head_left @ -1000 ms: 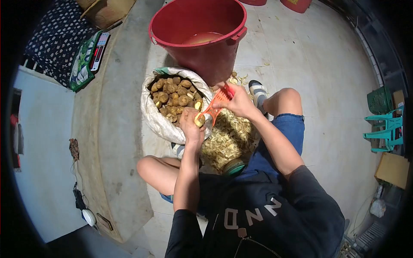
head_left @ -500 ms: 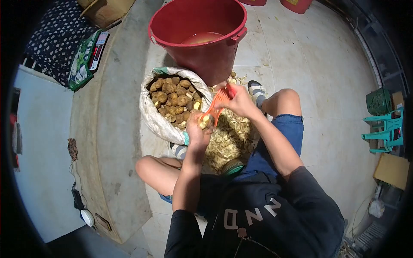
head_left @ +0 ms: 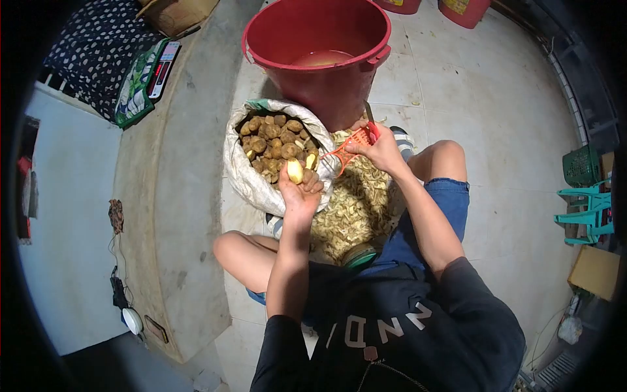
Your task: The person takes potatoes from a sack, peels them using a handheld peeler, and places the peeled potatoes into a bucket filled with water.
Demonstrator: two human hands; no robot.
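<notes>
My left hand (head_left: pixel 301 194) is closed around a pale peeled potato (head_left: pixel 295 172), at the lower right edge of the open white sack (head_left: pixel 243 178). Brown potatoes (head_left: pixel 271 134) fill the sack, a few of them showing yellow peeled patches. To the right, my right hand (head_left: pixel 381 151) grips an orange peeler (head_left: pixel 350 145) with a red handle. The peeler is apart from the potato. Beneath and between my hands lies a heap of peelings (head_left: pixel 349 206), with a green-rimmed container (head_left: pixel 359 256) at its near end.
A big red bucket (head_left: pixel 326 91) with some liquid inside stands just beyond the sack. My bent legs flank the peelings. At the left are a raised ledge (head_left: pixel 186 196) and a scale (head_left: pixel 163 70). Teal stools (head_left: pixel 588 212) stand far right.
My left hand has turned palm up and drawn away from the peeler, showing the peeled potato. My right hand still holds the peeler. The whole view has shifted slightly.
</notes>
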